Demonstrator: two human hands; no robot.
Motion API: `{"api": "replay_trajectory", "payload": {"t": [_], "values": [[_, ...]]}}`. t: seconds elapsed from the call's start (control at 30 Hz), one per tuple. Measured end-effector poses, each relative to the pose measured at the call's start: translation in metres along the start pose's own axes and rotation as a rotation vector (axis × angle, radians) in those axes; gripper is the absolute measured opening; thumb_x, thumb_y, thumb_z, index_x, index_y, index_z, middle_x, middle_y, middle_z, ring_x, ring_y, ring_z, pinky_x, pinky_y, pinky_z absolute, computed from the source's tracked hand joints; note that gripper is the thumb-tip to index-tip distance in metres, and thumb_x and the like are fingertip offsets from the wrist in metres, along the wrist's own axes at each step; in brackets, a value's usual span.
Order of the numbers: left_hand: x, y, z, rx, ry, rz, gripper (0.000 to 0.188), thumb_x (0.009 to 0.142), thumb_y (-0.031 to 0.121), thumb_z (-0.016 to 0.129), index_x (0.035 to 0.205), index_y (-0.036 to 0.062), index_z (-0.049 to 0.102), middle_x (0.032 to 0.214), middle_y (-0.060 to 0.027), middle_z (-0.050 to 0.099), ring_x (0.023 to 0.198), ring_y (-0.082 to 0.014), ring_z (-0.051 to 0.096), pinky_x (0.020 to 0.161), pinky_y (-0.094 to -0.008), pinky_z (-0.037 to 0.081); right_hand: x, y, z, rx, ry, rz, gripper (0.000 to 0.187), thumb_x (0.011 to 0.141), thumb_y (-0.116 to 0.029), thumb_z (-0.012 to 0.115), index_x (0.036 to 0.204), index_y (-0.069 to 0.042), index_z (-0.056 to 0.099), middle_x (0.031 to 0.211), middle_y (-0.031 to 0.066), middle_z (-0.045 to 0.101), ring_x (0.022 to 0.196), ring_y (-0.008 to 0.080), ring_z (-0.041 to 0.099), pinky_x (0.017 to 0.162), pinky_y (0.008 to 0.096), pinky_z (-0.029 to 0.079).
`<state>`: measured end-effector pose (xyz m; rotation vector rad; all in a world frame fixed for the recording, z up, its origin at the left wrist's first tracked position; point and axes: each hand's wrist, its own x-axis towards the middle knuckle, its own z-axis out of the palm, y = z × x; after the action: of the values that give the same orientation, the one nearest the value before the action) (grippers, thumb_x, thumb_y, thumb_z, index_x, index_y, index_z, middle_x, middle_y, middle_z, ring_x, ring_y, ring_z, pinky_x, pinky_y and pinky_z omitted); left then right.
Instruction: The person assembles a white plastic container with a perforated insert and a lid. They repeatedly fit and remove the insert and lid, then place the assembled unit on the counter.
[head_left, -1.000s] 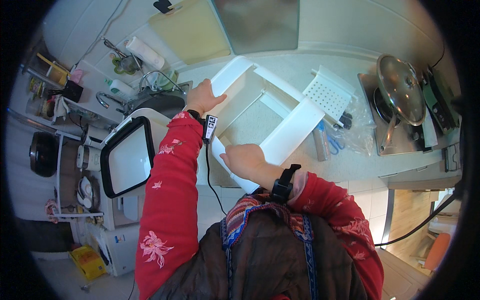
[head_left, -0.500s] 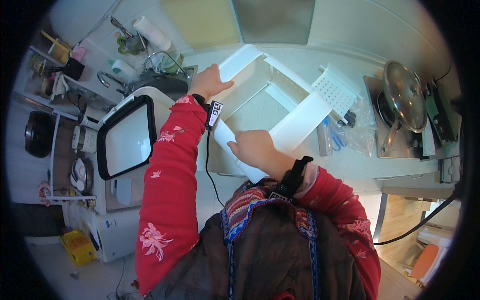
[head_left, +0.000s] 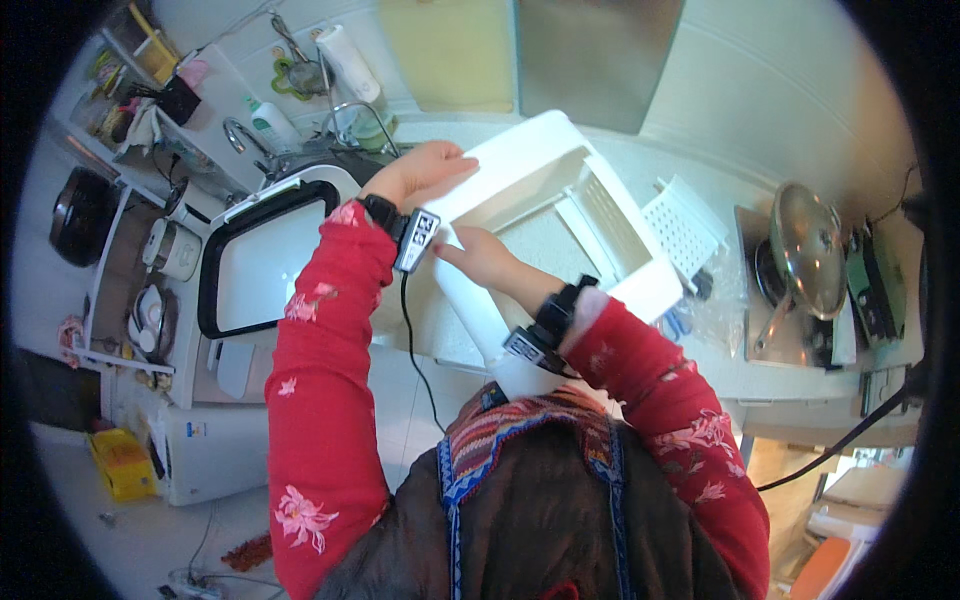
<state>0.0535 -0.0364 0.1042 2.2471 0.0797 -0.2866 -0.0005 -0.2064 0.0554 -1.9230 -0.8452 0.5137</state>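
Note:
A large white plastic frame, rectangular with a see-through middle and a slotted side wall, is tilted above the counter in front of me. My left hand grips its far left corner, thumb along the rim and the other fingers partly hidden. Close by, my right hand is closed on the left side of the same frame, its thumb pointing toward my left wrist. The frame's near corner reaches down to my chest. To the left stands a white bin-like container with a black rim.
A white perforated tray, a clear plastic bag and blue-handled scissors lie right of the frame. Farther right, a lidded pan sits on the stove. The sink tap and a green-white bottle are at the back left.
My right hand has slid along the frame's side toward my left hand. The frame has turned and tilted a little, and the whole view has shifted.

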Motion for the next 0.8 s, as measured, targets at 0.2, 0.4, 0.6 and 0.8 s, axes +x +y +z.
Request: {"api": "replay_trajectory", "payload": {"t": [0.2, 0.4, 0.6, 0.8], "values": [[-0.029, 0.004, 0.009, 0.093, 0.274, -0.049, 0.040, 0.086, 0.034, 0.057, 0.092, -0.0047, 0.066, 0.080, -0.0082, 0.067, 0.071, -0.0140, 0.058, 0.067, -0.0303, 0.048, 0.020, 0.013, -0.005, 0.595, -0.196, 0.148, 0.032, 0.081, -0.021, 0.059, 0.106, 0.000, 0.058, 0.087, 0.0115, 0.064, 0.079, 0.0222, 0.063, 0.071, 0.0333, 0.049], [-0.037, 0.007, 0.020, 0.189, 0.425, -0.048, 0.048, 0.083, 0.045, 0.054, 0.080, -0.0014, 0.068, 0.077, -0.0229, 0.063, 0.071, -0.0353, 0.062, 0.067, -0.0396, 0.048, 0.011, 0.018, 0.016, 1.029, -0.233, 0.200, 0.033, 0.079, -0.018, 0.060, 0.105, 0.000, 0.053, 0.080, 0.0069, 0.059, 0.068, 0.0186, 0.059, 0.063, 0.0326, 0.050], [-0.046, 0.017, 0.032, 0.381, 0.599, -0.044, 0.053, 0.082, 0.051, 0.055, 0.077, -0.0008, 0.067, 0.071, -0.0210, 0.062, 0.066, -0.0348, 0.061, 0.062, -0.0408, 0.047, 0.002, 0.011, 0.014, 0.537, -0.179, 0.123, 0.019, 0.075, -0.011, 0.059, 0.090, 0.000, 0.060, 0.080, 0.0119, 0.063, 0.072, 0.0221, 0.063, 0.064, 0.0351, 0.049], [-0.046, 0.027, 0.033, 0.383, 0.595, -0.114, 0.058, 0.080, 0.056, 0.055, 0.074, -0.0001, 0.067, 0.069, -0.0219, 0.061, 0.067, -0.0377, 0.060, 0.062, -0.0429, 0.046, -0.008, 0.011, 0.010, 0.477, -0.141, -0.023, 0.027, 0.074, -0.017, 0.061, 0.094, 0.001, 0.061, 0.079, 0.0142, 0.065, 0.073, 0.0266, 0.064, 0.067, 0.0363, 0.050]]}}
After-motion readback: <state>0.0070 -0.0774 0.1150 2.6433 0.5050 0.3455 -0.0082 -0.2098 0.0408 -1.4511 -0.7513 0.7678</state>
